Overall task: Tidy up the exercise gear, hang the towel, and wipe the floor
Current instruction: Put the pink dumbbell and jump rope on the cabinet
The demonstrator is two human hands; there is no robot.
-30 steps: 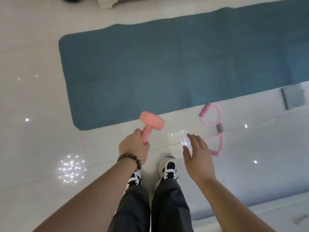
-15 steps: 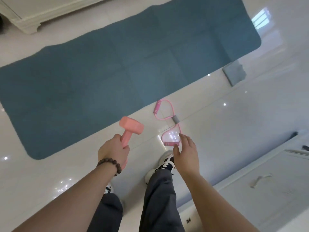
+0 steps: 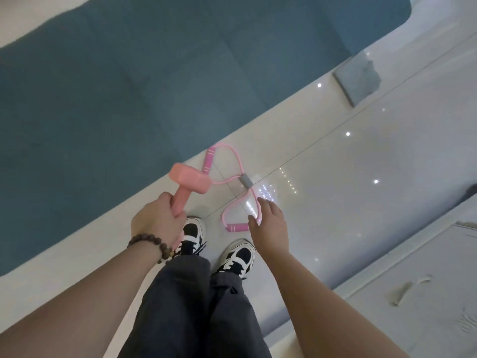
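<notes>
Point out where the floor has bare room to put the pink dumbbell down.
Bare tile lies right of the resistance band, between the grey cloth and the white cabinet. The blue mat is bare too. It is crowded around the shoes, where the band lies under the right hand.

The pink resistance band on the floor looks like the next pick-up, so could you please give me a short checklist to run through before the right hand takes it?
1. Left hand has a firm grip on the pink dumbbell: ok, fingers curl round its handle.
2. Right hand is free: ok, fingers relaxed, holding nothing.
3. Resistance band lies clear of the blue mat: ok, it is on the tile beside the mat's edge.
4. Hand is lined up with the band: ok, it hovers over the near loop.
5. Fingers already touch the band: cannot tell.
6. Shoes are off the band: ok, both stand short of the near handle.
</notes>
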